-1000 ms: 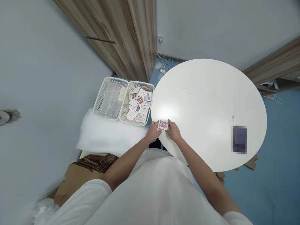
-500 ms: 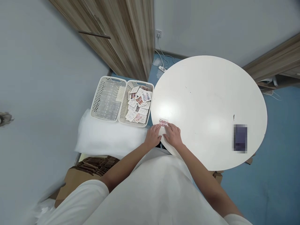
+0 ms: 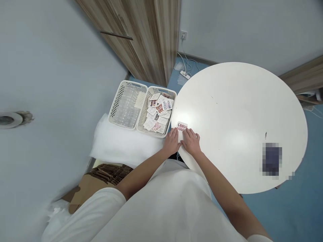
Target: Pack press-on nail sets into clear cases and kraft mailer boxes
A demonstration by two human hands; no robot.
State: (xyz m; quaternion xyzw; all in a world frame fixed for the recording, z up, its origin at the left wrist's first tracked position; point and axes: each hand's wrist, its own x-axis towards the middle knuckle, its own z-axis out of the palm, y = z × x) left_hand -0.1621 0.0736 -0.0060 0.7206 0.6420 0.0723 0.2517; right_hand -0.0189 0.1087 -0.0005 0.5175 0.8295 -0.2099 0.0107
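Observation:
A small white card of pinkish-red press-on nails lies flat at the near left edge of the round white table. My left hand rests at the table's edge, its outstretched fingertips by the card's lower left corner. On the other side, my right hand has its fingers stretched flat, the tips at the lower right corner. Both thumbs point inward and nearly meet below the card. Whether the fingertips press on the card is too small to tell.
Left of the table, a white basket holds many similar cards. Beside it another basket holds clear plastic cases. White foam sheeting lies before them, with a cardboard box below. A pixelated dark object is on the table's right.
The view has shifted, so the table and baskets appear farther right. My fingertips have drawn back toward the card's lower edge, and more of the card shows.

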